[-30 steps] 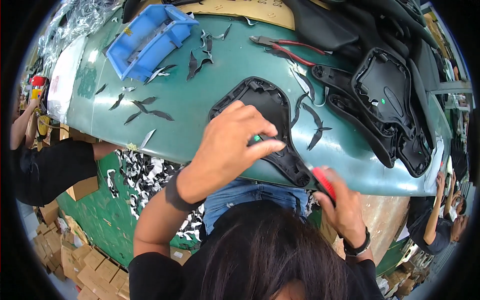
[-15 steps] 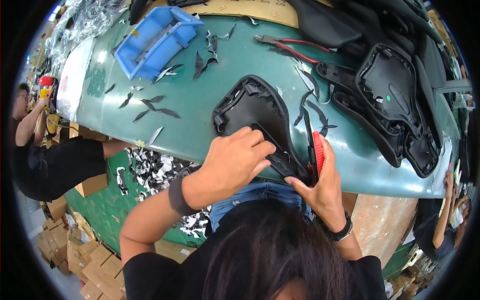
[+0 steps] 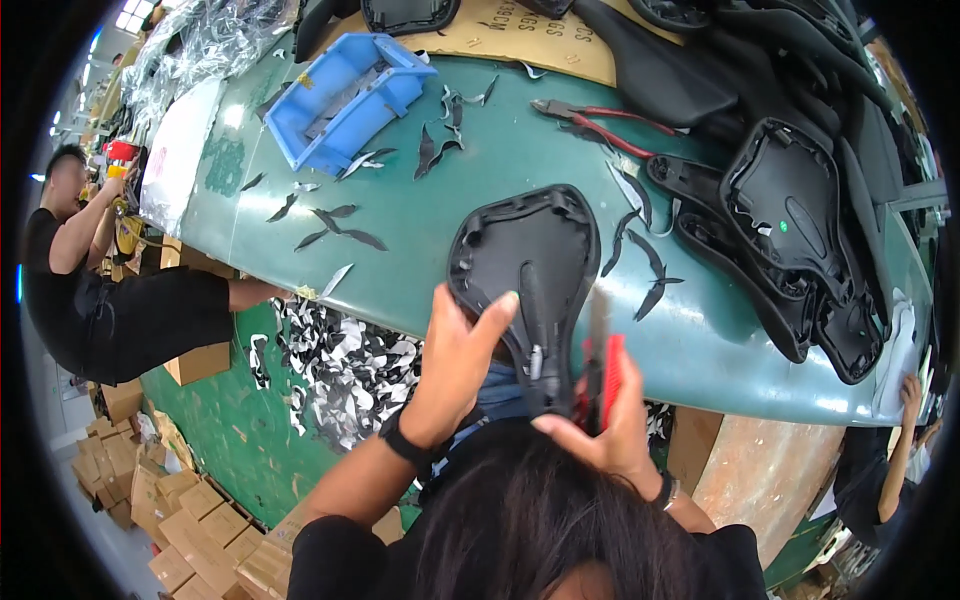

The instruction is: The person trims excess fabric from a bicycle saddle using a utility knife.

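A black bicycle saddle (image 3: 545,235) is held underside up, its wide end pointing away from me and its narrow nose close to my body. My left hand (image 3: 458,350) grips its left edge, thumb lying over the inside of the shell. In my right hand (image 3: 610,425), beside the saddle's nose, is a red-and-black utility knife (image 3: 612,375), its blade pointing away from me and blurred by motion. A small pale piece (image 3: 536,358) shows in the saddle near the nose. Whether the blade touches the saddle, I cannot tell.
Black trimmed strips (image 3: 340,228) lie scattered over the green table (image 3: 400,270). Beyond are a blue bin (image 3: 350,105) and red-handled pliers (image 3: 610,125). More saddles (image 3: 790,200) are piled at right. Scraps (image 3: 350,370) cover the floor; a person (image 3: 90,260) is at left.
My left hand has shifted from above the saddle's middle to grip its left edge. The saddle and knife are nearer my body, and the view has shifted slightly.
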A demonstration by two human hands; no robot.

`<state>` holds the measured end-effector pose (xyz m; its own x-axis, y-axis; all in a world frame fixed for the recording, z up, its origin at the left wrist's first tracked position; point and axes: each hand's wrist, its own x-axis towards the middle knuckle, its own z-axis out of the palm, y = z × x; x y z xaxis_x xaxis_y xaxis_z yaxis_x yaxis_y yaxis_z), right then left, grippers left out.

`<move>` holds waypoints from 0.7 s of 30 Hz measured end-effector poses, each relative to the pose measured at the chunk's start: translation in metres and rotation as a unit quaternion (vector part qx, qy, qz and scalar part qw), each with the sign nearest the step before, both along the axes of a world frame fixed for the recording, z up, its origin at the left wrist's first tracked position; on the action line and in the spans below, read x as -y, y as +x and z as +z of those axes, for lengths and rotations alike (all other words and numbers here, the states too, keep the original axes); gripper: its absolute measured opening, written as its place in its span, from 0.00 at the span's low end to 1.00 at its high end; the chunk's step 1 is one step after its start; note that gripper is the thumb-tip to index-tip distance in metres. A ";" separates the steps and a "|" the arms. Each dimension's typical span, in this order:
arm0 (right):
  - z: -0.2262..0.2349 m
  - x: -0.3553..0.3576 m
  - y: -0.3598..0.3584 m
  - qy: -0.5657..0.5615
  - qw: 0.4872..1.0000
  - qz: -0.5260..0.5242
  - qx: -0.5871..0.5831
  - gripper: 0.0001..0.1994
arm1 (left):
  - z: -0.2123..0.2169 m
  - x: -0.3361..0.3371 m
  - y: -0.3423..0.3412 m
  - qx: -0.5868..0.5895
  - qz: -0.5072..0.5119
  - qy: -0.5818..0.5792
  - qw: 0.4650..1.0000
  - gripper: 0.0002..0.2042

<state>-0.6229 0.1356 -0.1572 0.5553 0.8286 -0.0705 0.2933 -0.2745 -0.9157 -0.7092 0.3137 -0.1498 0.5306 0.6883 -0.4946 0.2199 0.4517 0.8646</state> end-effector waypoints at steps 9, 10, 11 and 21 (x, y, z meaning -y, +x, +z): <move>0.021 -0.023 0.054 0.067 0.981 -0.080 -0.161 0.22 | 0.047 -0.090 0.037 -0.061 -0.598 0.488 0.633 0.23; 0.018 -0.028 0.054 0.023 0.987 -0.048 -0.152 0.21 | 0.039 -0.080 0.038 -0.058 -0.541 0.575 0.611 0.20; 0.020 -0.032 0.057 -0.021 0.998 -0.017 -0.056 0.20 | 0.039 -0.067 0.039 -0.057 -0.545 0.572 0.610 0.20; 0.015 -0.034 0.072 -0.037 0.995 0.035 -0.081 0.20 | 0.007 0.024 0.039 -0.147 -0.103 0.471 0.863 0.07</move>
